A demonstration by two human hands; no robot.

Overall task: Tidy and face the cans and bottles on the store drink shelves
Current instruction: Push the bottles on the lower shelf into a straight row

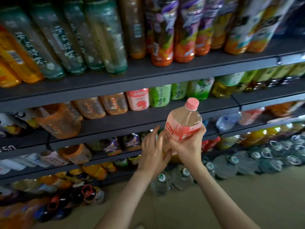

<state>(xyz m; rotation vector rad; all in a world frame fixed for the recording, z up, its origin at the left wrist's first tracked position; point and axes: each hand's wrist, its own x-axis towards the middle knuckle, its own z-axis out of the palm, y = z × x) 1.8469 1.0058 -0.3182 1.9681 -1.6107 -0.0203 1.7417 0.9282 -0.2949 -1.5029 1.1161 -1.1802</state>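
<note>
Right hand (187,147) reaches up in front of the shelves, forearm rising from bottom right, fingers and thumb curled round the lower body of the pink-capped bottle (184,123). Bottle is upright, tilted slightly right, held in the air in front of the dark shelf (132,119), off the boards. Left hand (151,152) is just beside it, fingers straight and slightly spread, pointing up, thumb at the bottle's base; contact unclear. Water bottles (181,176) stand on the floor below.

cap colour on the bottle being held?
Pink: the cap on the bottle in the right hand, clearest in the head view.
</note>
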